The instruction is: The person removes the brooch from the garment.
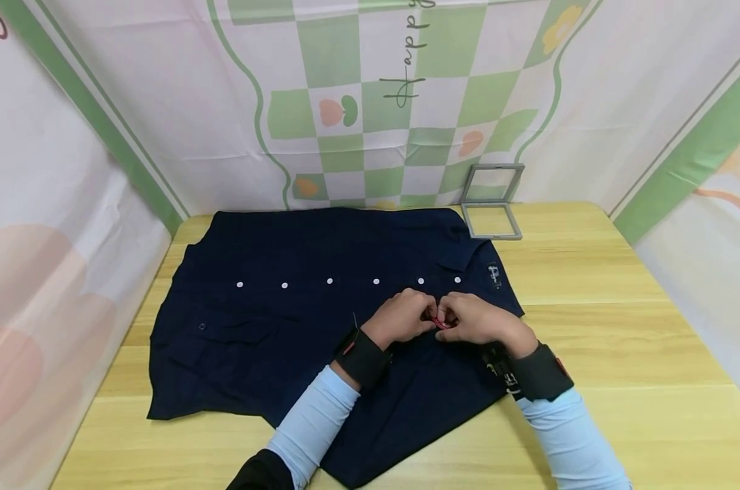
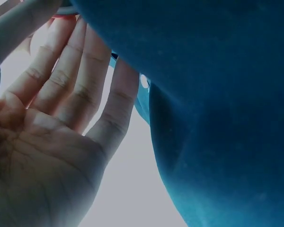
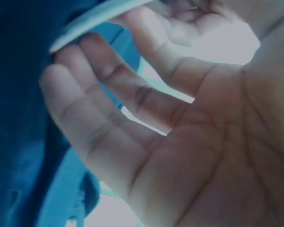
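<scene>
A dark navy button-up shirt [image 1: 339,246] lies spread on the table, with a row of white buttons down its front. Over its chest, near the collar end, both hands meet at a small, flat, red piece [image 1: 441,324]. My left hand [image 1: 406,316] pinches it from the left, and my right hand [image 1: 481,318] from the right. Seen from beneath, the piece [image 2: 66,10] shows a pale grey edge beside red. In the right wrist view its pale rim [image 3: 99,21] touches the fingertips. Fingers hide most of it, so its exact kind cannot be told.
An open grey-framed clear case [image 1: 492,221] stands at the back right, its lid upright by the curtain [image 1: 406,136]. The wooden table [image 1: 621,327] extends to the right of the shirt. A buttoned pocket [image 1: 235,331] lies at the shirt's left.
</scene>
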{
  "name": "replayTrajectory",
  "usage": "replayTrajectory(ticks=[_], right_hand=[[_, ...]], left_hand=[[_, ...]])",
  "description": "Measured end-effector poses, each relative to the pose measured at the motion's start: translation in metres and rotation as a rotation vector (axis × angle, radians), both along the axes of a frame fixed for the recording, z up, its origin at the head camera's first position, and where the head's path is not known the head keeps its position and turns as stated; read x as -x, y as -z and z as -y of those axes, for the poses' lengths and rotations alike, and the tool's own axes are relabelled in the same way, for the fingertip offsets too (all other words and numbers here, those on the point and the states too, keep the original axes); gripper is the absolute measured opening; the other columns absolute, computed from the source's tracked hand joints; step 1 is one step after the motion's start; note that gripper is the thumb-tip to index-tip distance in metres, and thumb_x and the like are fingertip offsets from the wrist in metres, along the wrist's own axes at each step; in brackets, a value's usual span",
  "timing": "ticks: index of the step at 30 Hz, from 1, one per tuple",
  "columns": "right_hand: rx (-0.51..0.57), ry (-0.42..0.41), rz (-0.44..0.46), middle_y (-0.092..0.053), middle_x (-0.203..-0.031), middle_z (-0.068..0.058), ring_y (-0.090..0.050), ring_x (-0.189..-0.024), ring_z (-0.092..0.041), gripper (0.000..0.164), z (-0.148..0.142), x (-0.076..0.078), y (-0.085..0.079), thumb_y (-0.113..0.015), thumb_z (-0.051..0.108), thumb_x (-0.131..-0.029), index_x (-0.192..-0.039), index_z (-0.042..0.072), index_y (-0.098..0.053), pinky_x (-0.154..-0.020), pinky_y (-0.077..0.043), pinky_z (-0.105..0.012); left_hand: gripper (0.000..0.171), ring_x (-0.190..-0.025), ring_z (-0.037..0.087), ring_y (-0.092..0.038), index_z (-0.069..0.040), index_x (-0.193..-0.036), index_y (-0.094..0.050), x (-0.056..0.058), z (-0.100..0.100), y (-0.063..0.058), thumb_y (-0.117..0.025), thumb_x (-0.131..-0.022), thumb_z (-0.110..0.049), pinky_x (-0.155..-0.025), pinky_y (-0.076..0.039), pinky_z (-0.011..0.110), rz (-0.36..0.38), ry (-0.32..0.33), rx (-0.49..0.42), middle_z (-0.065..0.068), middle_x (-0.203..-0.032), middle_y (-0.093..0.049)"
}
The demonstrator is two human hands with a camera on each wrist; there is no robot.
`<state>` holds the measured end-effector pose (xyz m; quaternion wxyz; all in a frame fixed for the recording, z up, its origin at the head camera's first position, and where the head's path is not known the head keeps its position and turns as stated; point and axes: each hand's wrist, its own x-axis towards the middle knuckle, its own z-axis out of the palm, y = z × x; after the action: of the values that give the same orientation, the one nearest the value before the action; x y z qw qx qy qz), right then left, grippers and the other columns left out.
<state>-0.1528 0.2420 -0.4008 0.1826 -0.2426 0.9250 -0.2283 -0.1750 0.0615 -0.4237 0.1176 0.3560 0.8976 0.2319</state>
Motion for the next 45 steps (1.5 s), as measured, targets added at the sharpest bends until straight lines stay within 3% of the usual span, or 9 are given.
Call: replayTrajectory(ticks=[8, 17, 26, 45], right_hand=[[-0.120, 0.093, -0.080, -0.045, -0.076, -0.002, -0.043, -0.065, -0.015, 0.019, 0.017, -0.009, -0.004, -0.068, 0.016, -0.089, -0.079, 0.010, -0.053, -0.057, -0.034, -0.025], [-0.273, 0.162, -0.152, -0.048, -0.078, -0.004, -0.046, -0.066, -0.018, 0.016, 0.030, -0.012, 0.002, -0.070, 0.016, -0.087, -0.085, 0.008, -0.056, -0.059, -0.037, -0.029], [-0.265, 0.235, -0.169, -0.052, -0.075, -0.003, -0.050, -0.063, -0.018, 0.016, 0.034, -0.014, 0.005, -0.072, 0.016, -0.084, -0.081, 0.010, -0.058, -0.056, -0.041, -0.031], [-0.277, 0.223, -0.207, -0.051, -0.072, -0.003, -0.049, -0.059, -0.018, 0.013, 0.035, -0.014, 0.007, -0.071, 0.012, -0.085, -0.080, 0.011, -0.058, -0.052, -0.040, -0.030]], left_hand=[[0.010, -0.073, 0.006, -0.060, -0.016, -0.101, -0.072, 0.000, 0.001, 0.000, -0.069, -0.093, -0.021, -0.061, -0.044, 0.015, -0.023, -0.006, 0.007, -0.001, -0.097, -0.070], [0.006, -0.074, 0.007, -0.061, -0.016, -0.096, -0.073, -0.001, 0.002, 0.001, -0.070, -0.092, -0.019, -0.061, -0.044, 0.014, -0.038, -0.008, 0.008, -0.001, -0.095, -0.070], [0.005, -0.069, 0.007, -0.058, -0.016, -0.094, -0.074, 0.000, 0.003, 0.001, -0.070, -0.092, -0.019, -0.058, -0.042, 0.015, -0.046, -0.020, 0.036, 0.000, -0.093, -0.070], [0.006, -0.063, 0.006, -0.053, -0.017, -0.089, -0.075, 0.001, 0.004, 0.002, -0.070, -0.092, -0.017, -0.055, -0.039, 0.016, -0.037, -0.034, 0.014, -0.001, -0.085, -0.067]])
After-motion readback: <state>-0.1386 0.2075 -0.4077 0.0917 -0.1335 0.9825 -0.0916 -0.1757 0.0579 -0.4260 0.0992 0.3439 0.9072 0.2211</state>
